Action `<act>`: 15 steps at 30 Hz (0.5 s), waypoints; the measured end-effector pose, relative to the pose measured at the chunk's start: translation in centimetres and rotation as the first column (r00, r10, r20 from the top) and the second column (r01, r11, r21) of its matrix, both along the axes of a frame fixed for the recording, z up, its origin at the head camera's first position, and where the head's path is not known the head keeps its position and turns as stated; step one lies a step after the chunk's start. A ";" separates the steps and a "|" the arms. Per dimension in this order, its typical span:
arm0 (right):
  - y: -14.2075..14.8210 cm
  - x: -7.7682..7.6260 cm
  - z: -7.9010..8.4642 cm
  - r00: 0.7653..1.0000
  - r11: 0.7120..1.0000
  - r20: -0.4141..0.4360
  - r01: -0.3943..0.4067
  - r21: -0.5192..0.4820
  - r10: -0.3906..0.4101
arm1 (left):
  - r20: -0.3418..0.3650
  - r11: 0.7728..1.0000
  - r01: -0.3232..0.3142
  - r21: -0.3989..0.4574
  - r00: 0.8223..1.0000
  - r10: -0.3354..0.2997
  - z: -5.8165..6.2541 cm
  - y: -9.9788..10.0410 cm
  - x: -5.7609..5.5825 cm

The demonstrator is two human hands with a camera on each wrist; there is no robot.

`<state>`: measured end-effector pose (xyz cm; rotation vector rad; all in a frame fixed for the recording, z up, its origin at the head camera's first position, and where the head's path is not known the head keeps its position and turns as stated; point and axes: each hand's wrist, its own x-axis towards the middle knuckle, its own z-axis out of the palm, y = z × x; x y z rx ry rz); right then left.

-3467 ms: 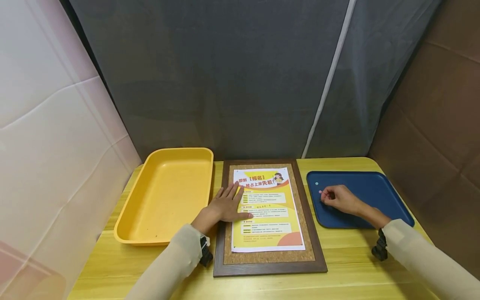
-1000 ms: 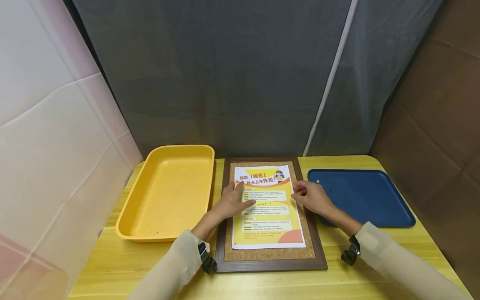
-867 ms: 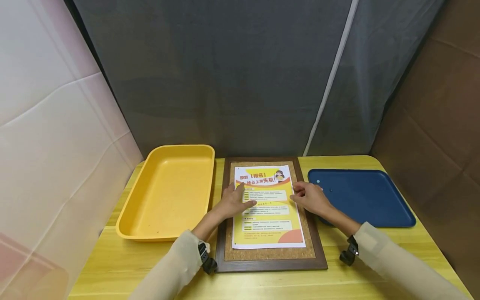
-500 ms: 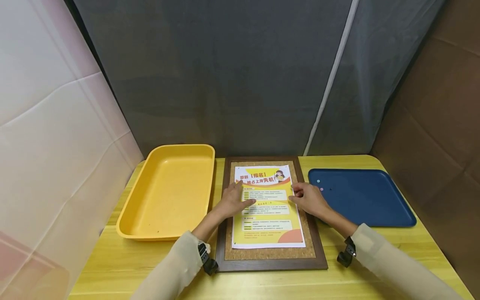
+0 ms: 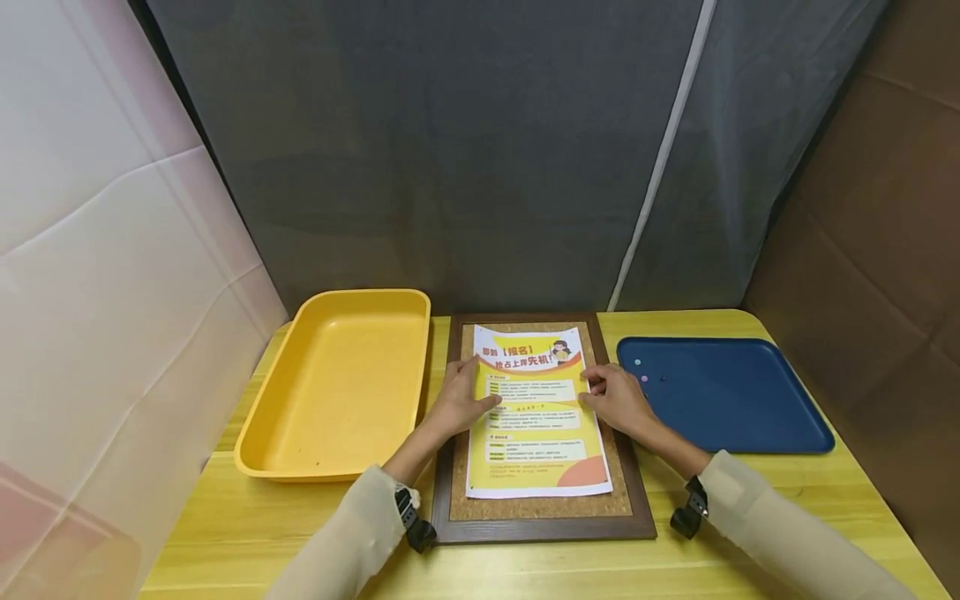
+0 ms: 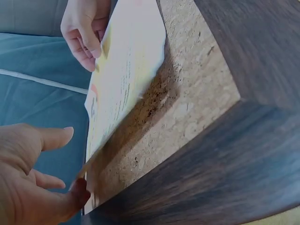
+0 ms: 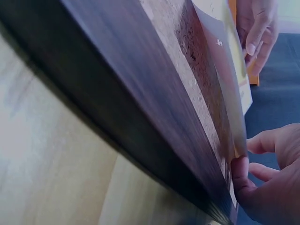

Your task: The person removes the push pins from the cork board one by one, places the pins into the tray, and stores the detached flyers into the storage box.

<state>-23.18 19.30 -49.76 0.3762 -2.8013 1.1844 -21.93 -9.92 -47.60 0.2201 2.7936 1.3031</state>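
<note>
A yellow and white printed poster (image 5: 532, 433) lies over a brown-framed cork board (image 5: 540, 508). In both wrist views the sheet stands raised off the cork (image 6: 187, 79), with a dark gap and shadow beneath it. My left hand (image 5: 457, 400) holds the poster's left edge, thumb on the printed side and fingertips at the edge. On the opposite side my right hand (image 5: 618, 400) pinches the right edge between thumb and fingers. In the right wrist view, a fingertip (image 7: 240, 166) sits behind the paper's edge.
A deep yellow tray (image 5: 251, 433) stands left of the board. To the right is a shallow blue tray (image 5: 735, 400) with small round pieces, one pale (image 5: 637, 362) and one pink (image 5: 643, 378). A grey curtain (image 5: 450, 167) closes off the back.
My right hand has come from the blue tray to the poster's right edge. My left hand has shifted from lying on the sheet to holding its left edge, and the poster has lifted.
</note>
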 end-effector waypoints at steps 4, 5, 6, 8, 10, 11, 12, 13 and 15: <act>0.0 -0.1 -0.1 1.000 1.000 0.005 0.001 -0.010 -0.001 | -0.039 0.999 0.025 -0.030 0.999 -0.026 -0.2 -0.1 -0.1; -0.1 -0.1 0.0 1.000 1.000 0.005 0.001 -0.011 -0.001 | -0.049 0.999 0.032 -0.035 0.998 -0.033 -0.2 -0.2 -0.1; -0.1 -0.1 0.0 1.000 1.000 0.005 0.002 -0.013 -0.002 | -0.060 0.998 0.038 -0.042 0.997 -0.040 -0.2 -0.3 -0.1; -0.2 -0.1 0.1 1.000 1.000 0.007 0.003 -0.016 -0.003 | -0.070 0.998 0.045 -0.045 0.996 -0.049 -0.2 -0.4 -0.1; -0.3 -0.2 0.2 1.000 1.000 0.011 0.006 -0.020 -0.006 | -0.076 0.997 0.050 -0.052 0.996 -0.054 -0.2 -0.6 0.0; -0.4 -0.2 0.3 1.000 1.000 0.015 0.008 -0.025 -0.008 | -0.080 0.997 0.055 -0.060 0.995 -0.059 -0.2 -0.7 0.0; -0.4 -0.3 0.5 1.000 1.000 0.018 0.008 -0.030 -0.007 | -0.082 0.996 0.060 -0.067 0.994 -0.066 -0.2 -0.7 0.0; -0.4 -0.3 0.6 1.000 0.999 0.017 0.004 -0.033 -0.003 | -0.084 0.995 0.067 -0.073 0.994 -0.073 -0.2 -0.8 0.0; -0.4 -0.5 1.0 1.000 0.999 0.017 -0.003 -0.038 0.004 | -0.102 0.994 0.074 -0.083 0.991 -0.082 -0.1 -0.9 -0.1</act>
